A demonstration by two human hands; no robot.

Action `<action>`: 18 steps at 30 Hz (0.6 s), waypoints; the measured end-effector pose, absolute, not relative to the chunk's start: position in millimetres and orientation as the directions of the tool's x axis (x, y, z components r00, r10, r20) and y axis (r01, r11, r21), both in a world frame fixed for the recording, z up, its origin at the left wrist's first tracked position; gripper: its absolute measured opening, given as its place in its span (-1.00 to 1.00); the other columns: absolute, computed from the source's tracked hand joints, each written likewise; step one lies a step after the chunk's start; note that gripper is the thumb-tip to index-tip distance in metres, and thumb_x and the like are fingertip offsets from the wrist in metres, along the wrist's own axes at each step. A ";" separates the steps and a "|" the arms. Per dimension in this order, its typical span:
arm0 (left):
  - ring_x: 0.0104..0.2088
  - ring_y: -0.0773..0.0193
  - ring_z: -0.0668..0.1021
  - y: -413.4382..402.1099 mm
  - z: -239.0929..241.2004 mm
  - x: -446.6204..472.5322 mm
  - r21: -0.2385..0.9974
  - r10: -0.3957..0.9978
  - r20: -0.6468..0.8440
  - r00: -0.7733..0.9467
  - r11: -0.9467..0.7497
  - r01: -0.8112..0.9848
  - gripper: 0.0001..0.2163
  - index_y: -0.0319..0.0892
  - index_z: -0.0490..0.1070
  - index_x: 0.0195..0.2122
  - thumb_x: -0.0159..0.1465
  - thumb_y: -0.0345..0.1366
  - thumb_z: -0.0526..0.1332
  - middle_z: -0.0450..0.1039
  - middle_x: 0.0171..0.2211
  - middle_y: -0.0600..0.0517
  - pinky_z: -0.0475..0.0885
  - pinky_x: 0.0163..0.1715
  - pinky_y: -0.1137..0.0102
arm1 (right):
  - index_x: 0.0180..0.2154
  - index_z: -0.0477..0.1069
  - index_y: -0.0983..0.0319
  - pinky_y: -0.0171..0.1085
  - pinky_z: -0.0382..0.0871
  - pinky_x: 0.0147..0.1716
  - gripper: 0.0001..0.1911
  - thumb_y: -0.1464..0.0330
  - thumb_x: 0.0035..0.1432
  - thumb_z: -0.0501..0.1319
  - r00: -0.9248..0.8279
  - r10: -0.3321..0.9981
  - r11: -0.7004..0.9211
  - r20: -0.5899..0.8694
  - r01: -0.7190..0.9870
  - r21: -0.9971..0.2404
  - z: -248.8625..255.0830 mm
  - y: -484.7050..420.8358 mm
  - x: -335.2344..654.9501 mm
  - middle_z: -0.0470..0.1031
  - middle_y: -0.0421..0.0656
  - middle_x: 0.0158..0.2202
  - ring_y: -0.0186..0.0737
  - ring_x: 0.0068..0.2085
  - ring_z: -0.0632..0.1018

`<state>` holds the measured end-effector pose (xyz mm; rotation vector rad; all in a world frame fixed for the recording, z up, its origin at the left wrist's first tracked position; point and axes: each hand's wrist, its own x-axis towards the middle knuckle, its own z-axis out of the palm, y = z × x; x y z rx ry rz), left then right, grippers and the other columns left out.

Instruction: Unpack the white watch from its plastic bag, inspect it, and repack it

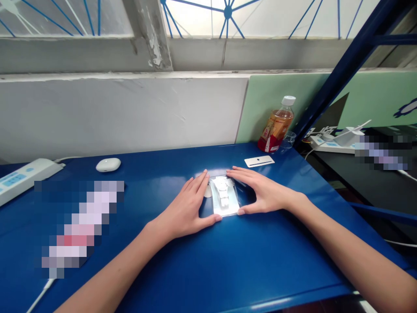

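On the blue desk [202,269] in front of me lies a small clear plastic packet [230,207]. Inside it is a white item shaped like a wristwatch, against a pale backing. My left hand [189,206] rests at the packet's left side, fingers stretched forward and thumb reaching its near left corner. On the other side is my right hand [260,191], also open, its fingertips by the far right corner and its thumb at the near right corner. The packet lies flat between both hands. A pale round piece shows beside the left fingers, partly hidden.
Behind my right hand lies a white card [259,161], near a bottle [276,126] with a white cap. To the left are a white earbud case [108,164], a power strip [28,176] and a blurred-out object [83,226] with a cable. A blue metal frame [335,74] rises at right.
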<state>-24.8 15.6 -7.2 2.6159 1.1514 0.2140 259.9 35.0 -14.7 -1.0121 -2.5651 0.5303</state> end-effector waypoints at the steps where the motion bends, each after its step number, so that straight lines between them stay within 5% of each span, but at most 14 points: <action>1: 0.42 -0.16 -0.02 15.8 -7.8 -25.0 0.310 0.742 0.026 0.670 -0.643 0.700 -0.06 -0.35 -0.22 0.44 0.29 0.21 0.14 -0.23 0.45 -0.33 0.03 0.35 -0.02 | 0.40 0.04 0.23 0.17 0.11 0.31 0.10 -0.07 -0.02 0.39 -0.688 0.706 0.674 0.170 0.579 -0.459 -15.0 35.2 260.2 0.13 0.11 0.39 0.21 0.40 0.12; 18: 0.42 -0.20 0.00 14.5 -8.5 -23.6 0.333 0.769 0.020 0.638 -0.607 0.722 -0.06 -0.35 -0.13 0.43 0.25 0.21 0.17 -0.19 0.44 -0.34 0.03 0.35 -0.01 | 0.39 0.07 0.25 0.21 0.09 0.31 0.17 -0.11 -0.13 0.43 -0.642 0.752 0.620 0.150 0.610 -0.493 -17.6 35.7 260.4 0.11 0.15 0.40 0.28 0.40 0.11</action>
